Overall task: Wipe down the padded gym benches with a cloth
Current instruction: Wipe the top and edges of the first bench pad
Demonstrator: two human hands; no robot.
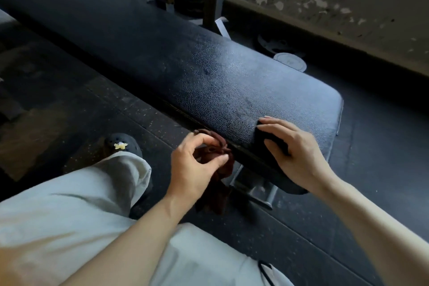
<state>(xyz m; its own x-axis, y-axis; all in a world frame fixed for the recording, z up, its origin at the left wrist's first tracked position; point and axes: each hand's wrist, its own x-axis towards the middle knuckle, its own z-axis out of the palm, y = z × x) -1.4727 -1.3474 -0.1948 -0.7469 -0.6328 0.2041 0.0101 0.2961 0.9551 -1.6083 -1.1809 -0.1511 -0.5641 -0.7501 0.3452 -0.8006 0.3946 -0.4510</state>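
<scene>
The long black padded bench with pebbled vinyl (185,69) runs diagonally across the view, the right hand (294,153) resting on its near corner with fingers spread and relaxed, while the left hand (195,165) pinches a crumpled dark red cloth (220,183) hanging beside the bench edge.
</scene>
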